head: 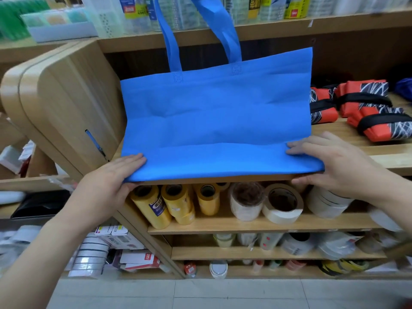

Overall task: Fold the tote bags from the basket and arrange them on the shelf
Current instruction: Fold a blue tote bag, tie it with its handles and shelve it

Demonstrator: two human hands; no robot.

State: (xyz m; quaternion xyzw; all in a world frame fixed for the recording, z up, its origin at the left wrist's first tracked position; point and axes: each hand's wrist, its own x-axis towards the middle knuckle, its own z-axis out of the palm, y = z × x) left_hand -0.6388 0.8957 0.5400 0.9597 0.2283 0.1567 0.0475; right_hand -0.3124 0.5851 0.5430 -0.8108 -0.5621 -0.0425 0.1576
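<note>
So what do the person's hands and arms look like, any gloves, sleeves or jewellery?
No gloves on the left hand or right hand, and no ring, watch or bracelet shows. The left forearm and right forearm are uncovered to the frame's edge; no sleeve is in view.

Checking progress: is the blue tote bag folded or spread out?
Spread out: the blue tote bag lies full-width on the shelf; left hand and right hand hold its near corners.

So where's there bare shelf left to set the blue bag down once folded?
Only a bare strip of the shelf in front of the orange folded bags, right of the right hand. The blue bag fills the left side; the tape rolls crowd the shelf below.
</note>
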